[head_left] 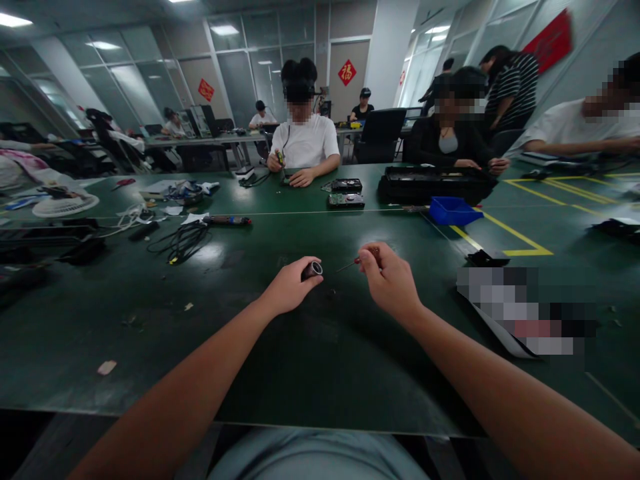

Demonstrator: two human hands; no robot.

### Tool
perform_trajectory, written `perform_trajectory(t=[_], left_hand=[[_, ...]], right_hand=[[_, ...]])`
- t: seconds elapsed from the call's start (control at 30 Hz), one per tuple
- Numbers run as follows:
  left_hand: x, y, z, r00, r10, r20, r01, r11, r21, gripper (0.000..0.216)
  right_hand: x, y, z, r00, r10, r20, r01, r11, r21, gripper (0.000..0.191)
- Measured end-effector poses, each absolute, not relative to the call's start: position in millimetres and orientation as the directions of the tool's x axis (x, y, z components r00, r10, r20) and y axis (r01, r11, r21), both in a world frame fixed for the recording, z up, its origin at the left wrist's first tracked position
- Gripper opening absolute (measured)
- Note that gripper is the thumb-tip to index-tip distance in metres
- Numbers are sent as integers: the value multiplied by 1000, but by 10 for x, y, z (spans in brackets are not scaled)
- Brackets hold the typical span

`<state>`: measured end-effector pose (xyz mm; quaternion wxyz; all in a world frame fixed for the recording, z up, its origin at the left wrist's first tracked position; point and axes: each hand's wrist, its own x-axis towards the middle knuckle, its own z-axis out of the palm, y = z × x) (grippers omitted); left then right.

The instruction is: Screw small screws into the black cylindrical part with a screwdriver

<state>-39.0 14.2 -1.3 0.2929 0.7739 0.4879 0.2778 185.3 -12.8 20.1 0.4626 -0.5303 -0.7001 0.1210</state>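
Dark green worktop (300, 377) spreads below. The left hand's grip (291, 285) curls around a black hollow cylinder (311, 270); at its three o'clock, the right hand's grip (391, 279) pinches a screwdriver (357, 260), tip toward nine o'clock.

One view, from your head; looks forward and down across the green table (280, 373); your left hand (293, 285) and right hand (393, 283) close, mid-frame; far wall (350, 23) up top.

Blk cables (193, 233) L; blue bin (453, 211) nr yellow tape (530, 253) R; prob. 2 hard drives (346, 201), far side.
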Motion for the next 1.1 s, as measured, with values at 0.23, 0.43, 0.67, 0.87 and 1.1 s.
perform_trajectory(t=[0.23,0.43,0.67,0.87,1.1], left_hand=[[-381,168,27,366,930,40,466,-220,857,37],[-289,99,172,408,913,-10,543,-234,807,35],[-164,102,125,553,833,-15,694,-450,562,29],[13,114,42,533,841,-96,813,-477,333,42],[23,174,-23,543,838,-53,799,-496,341,28]], right_hand=[[1874,-111,214,-47,852,522,659,419,-625,26],[1887,-109,248,-89,807,584,698,469,-542,28],[1893,-105,250,-109,810,576,720,464,-516,29],[1901,-95,228,-106,808,579,738,454,-500,27],[1887,-108,251,-114,811,574,738,456,-497,27]])
